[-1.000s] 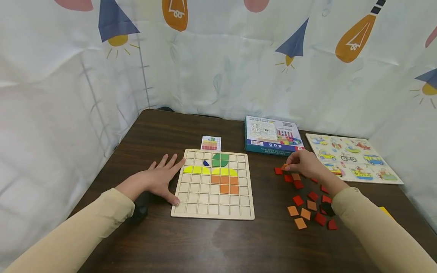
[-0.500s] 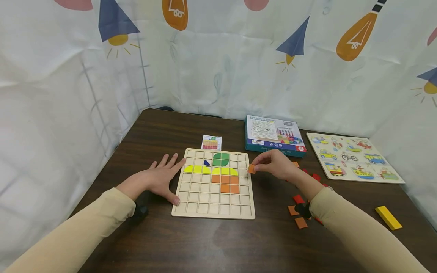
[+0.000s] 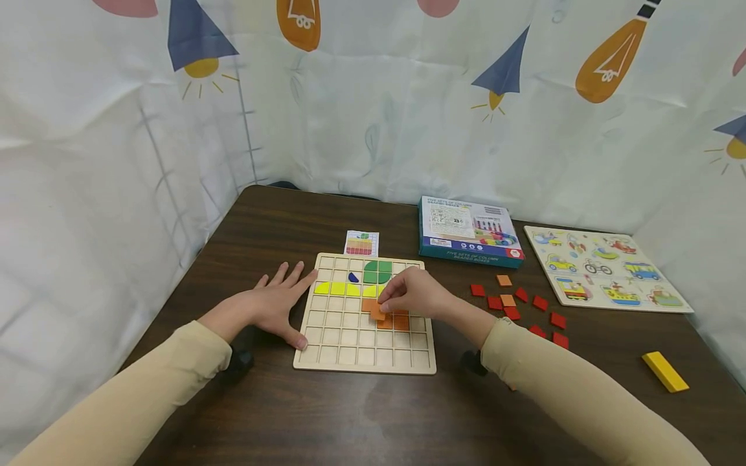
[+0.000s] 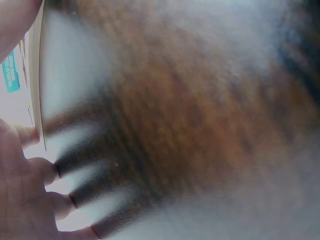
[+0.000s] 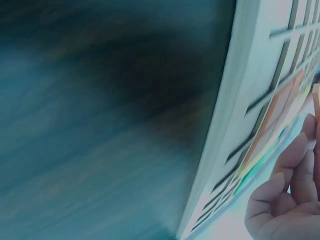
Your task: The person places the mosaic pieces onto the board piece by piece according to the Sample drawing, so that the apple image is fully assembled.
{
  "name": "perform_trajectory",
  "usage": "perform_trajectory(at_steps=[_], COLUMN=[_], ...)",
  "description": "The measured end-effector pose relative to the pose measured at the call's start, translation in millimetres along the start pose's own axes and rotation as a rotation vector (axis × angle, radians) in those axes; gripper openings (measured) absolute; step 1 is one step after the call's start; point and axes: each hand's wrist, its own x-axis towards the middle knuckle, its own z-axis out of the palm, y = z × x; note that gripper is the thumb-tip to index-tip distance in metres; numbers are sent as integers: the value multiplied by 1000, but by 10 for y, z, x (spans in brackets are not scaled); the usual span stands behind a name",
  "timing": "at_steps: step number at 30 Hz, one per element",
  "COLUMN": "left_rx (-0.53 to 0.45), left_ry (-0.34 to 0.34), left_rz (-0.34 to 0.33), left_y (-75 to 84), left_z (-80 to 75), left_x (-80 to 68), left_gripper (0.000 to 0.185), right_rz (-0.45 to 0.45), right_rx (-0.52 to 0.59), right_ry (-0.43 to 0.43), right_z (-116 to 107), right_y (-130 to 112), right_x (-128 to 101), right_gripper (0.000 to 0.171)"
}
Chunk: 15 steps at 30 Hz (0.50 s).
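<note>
Printed curtain backdrop, dark wood tabletop (image 3: 350,414). Wooden grid board (image 3: 340,343) sits centre, partly filled: green tiles (image 3: 377,272) at top, small blue piece (image 3: 352,278) beside them, yellow row (image 3: 340,289) under that, orange tiles (image 3: 401,321) below. My right hand (image 3: 412,294) is over the board, fingers curled, pinching an orange square tile (image 3: 377,314) and holding it at the orange patch; tile looks tilted, can't tell if it's seated in a cell. Right wrist view is blurred, shows only the board edge (image 5: 235,125) and my curled fingers (image 5: 292,170). My left hand (image 3: 269,305) lies flat on the tabletop, fingers spread and straight, index and thumb touching the board's left edge; left wrist view confirms spread fingers (image 4: 45,170) against the wood, otherwise blurred. Loose red and orange tiles (image 3: 513,304) are scattered right of the board. Small pattern card (image 3: 361,243) just behind the board, blue box (image 3: 469,232) further right, vehicle puzzle board (image 3: 606,275) beyond it, yellow block (image 3: 666,371) near the right edge.
</note>
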Motion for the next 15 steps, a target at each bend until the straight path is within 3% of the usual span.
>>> perform_trajectory(at_steps=[8, 15], left_rx=[-2, -7], left_ry=[-2, -4], left_rz=[-1, -7], left_y=[-2, 0], left_z=[3, 1], left_x=[-1, -3], left_gripper=[141, 141], right_rz=[29, 1], right_rx=[-35, -119], right_ry=[-11, -3], right_z=[191, 235], right_y=[-120, -123], right_x=[76, 96], right_gripper=[9, 8])
